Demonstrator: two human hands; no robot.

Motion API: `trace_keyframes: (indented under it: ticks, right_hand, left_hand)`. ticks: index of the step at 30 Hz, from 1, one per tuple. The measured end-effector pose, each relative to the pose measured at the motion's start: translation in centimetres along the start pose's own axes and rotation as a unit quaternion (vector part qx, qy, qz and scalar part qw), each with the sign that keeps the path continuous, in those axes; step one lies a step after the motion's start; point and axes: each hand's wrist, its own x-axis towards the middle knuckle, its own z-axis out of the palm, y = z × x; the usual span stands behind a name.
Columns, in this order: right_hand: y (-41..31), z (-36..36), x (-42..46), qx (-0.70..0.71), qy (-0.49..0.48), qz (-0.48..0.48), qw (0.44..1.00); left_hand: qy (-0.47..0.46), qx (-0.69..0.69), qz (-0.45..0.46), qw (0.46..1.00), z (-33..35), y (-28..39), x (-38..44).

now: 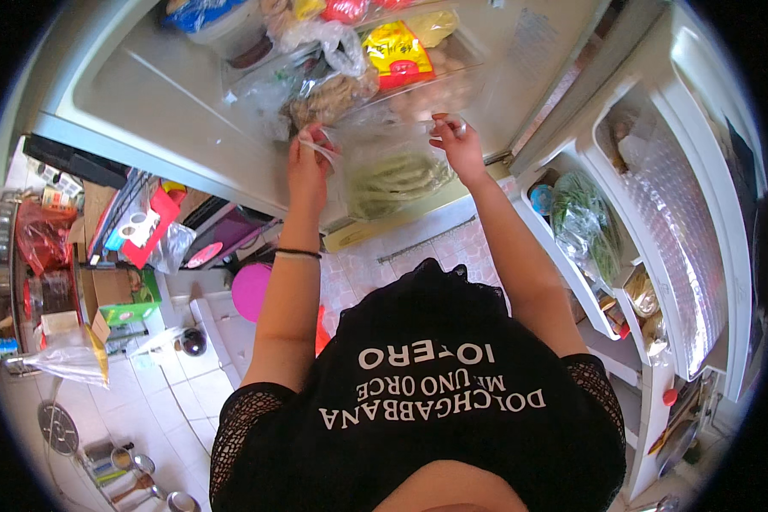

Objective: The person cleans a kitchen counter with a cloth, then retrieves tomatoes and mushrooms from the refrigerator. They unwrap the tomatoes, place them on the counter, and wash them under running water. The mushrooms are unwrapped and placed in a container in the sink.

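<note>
A clear plastic bag (390, 182) with long green vegetables inside hangs between my hands at the front of the open refrigerator (173, 147). My left hand (310, 160) pinches one top corner of the bag. The other corner is held between the fingers of my right hand (454, 141). Just behind the bag are a knotted plastic bag of brown food (333, 96) and, under a clear shelf edge, some pale rounded items (432, 99) that look like eggs. On the shelf above lies a yellow and red packet (397, 54) bearing writing.
The refrigerator door (669, 211) stands open at the right, its bins holding bagged leafy greens (585, 224) and other packages. A blue-lidded container (214, 25) is on the upper shelf. At the left are a cardboard box (118, 294), a pink round object (253, 293) and hanging utensils (141, 480).
</note>
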Motion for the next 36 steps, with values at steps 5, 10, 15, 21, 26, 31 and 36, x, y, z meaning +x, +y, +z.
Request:
trace_keyframes:
  ticks: [5,10,15,21,26,31,36]
  right_hand:
    - [-1.1,0.4,0.4,0.027,-0.002,-0.048,0.998]
    - [-6.9,0.9,-1.8,-0.078,0.073,-0.082,0.991]
    - [-8.1,-0.1,-4.9,-0.141,0.107,-0.186,0.967]
    - [-10.1,-0.3,-7.7,-0.344,-0.06,-0.228,0.909]
    - [-10.9,1.3,-9.4,-0.337,-0.228,-0.211,0.889]
    - [-11.9,0.1,-9.2,-0.345,-0.308,-0.174,0.869]
    - [-8.7,-2.0,-9.5,-0.266,-0.194,-0.034,0.944]
  left_hand:
    - [-0.029,-0.004,0.019,0.999,0.2,1.3,1.0]
    - [-0.106,0.068,0.089,0.988,2.5,3.1,-1.3]
    - [-0.147,0.022,-0.04,0.988,4.0,-1.6,-5.6]
    - [-0.164,0.15,0.081,0.972,8.7,-6.1,-8.2]
    - [-0.284,0.289,0.199,0.892,10.1,-8.8,-8.5]
    - [-0.353,0.281,0.002,0.893,8.5,-7.5,-7.9]
    - [-0.341,0.27,-0.076,0.897,8.5,-6.7,-7.9]
